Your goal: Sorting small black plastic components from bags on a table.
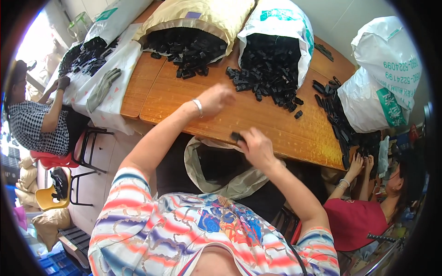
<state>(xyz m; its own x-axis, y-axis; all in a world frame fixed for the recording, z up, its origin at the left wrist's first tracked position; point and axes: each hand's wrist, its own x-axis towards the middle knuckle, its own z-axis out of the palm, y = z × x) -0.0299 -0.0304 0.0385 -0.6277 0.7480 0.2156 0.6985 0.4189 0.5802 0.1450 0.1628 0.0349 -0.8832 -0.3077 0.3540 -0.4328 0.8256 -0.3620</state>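
Observation:
My right hand pinches a small black plastic part at the table's front edge, above the open mouth of a pale sack in front of my body. My left hand is over the wooden table, farther in and to the left. Its fingers are smeared by motion, so I cannot make out whether they hold anything. Beyond my hands, a heap of black plastic parts spills from a white sack. More such parts spill from a tan sack at the back.
At the left, a person sits by a cloth-covered table with a grey glove and another white sack. On the right, a person in red handles black parts beside a large white sack. A yellow chair stands lower left.

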